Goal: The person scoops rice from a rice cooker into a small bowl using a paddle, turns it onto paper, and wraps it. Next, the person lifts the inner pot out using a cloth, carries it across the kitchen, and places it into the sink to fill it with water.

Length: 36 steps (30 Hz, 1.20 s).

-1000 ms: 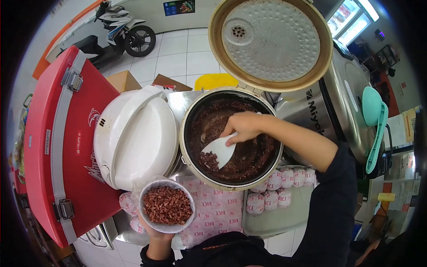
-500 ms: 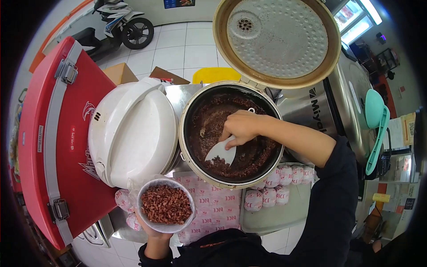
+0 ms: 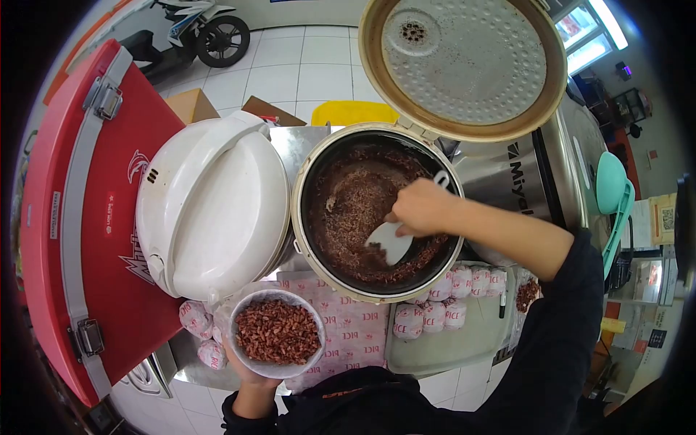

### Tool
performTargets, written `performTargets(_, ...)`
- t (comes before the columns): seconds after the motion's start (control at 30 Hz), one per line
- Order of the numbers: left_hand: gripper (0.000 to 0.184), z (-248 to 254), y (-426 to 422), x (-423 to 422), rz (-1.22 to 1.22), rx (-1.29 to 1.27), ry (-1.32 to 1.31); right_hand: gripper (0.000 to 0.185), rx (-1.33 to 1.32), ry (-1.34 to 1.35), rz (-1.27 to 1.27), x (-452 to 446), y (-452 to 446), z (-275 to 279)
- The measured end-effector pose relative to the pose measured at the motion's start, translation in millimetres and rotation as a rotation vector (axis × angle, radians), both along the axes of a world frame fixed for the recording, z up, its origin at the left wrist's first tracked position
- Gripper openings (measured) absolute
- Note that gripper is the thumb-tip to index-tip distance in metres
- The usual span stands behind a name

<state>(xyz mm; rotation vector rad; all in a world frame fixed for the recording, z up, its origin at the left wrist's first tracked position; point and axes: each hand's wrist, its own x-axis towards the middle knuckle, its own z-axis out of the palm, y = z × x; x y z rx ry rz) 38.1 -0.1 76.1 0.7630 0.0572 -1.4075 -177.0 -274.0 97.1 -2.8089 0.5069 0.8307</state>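
Observation:
My right hand (image 3: 424, 208) is closed round a white rice paddle (image 3: 391, 242), whose blade reaches down into the open cooker pot (image 3: 298, 210). Dark reddish rice (image 3: 355, 196) lines the bottom and sides of the pot. At the lower left my left hand (image 3: 250, 367) holds a white bowl (image 3: 320, 355) from below and from its left side. The bowl, with clear plastic about its rim, is filled with reddish-brown rice (image 3: 278, 331). Printed wrapping paper (image 3: 353, 333) lies just right of the bowl.
A closed white cooker (image 3: 225, 210) and a red cooler (image 3: 123, 210) stand left. The raised cooker lid (image 3: 467, 65) is behind the pot. Wrapped rice packs (image 3: 408, 321) lie in a tray (image 3: 449, 359) at right. A teal ladle (image 3: 613, 185) rests on a steel appliance (image 3: 507, 174).
My right hand and the paddle have moved right inside the pot. The paddle blade carried rice clumps before and is now partly blurred. The camera view has shifted slightly.

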Motion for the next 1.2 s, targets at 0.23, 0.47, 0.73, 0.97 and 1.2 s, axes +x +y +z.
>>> performTargets(0.23,0.071,-2,6,-2,0.017,-0.081,0.061,0.025,0.001,-0.154,-0.459,30,43,-1)
performTargets(0.47,0.062,0,8,-3,0.008,-0.106,0.054,0.028,0.115,-0.256,-0.325,26,8,-19)
performTargets(0.73,0.063,12,-2,-3,-0.025,-0.108,-0.005,0.034,0.332,-0.270,-0.083,19,-22,-2)
performTargets(0.97,0.055,43,-52,-35,-0.122,-0.173,-0.140,0.034,0.000,-0.393,-0.255,-11,1,111)
performTargets(1.2,0.050,70,-112,-90,-0.137,-0.225,0.035,0.054,-0.886,-0.316,-0.191,2,158,130)
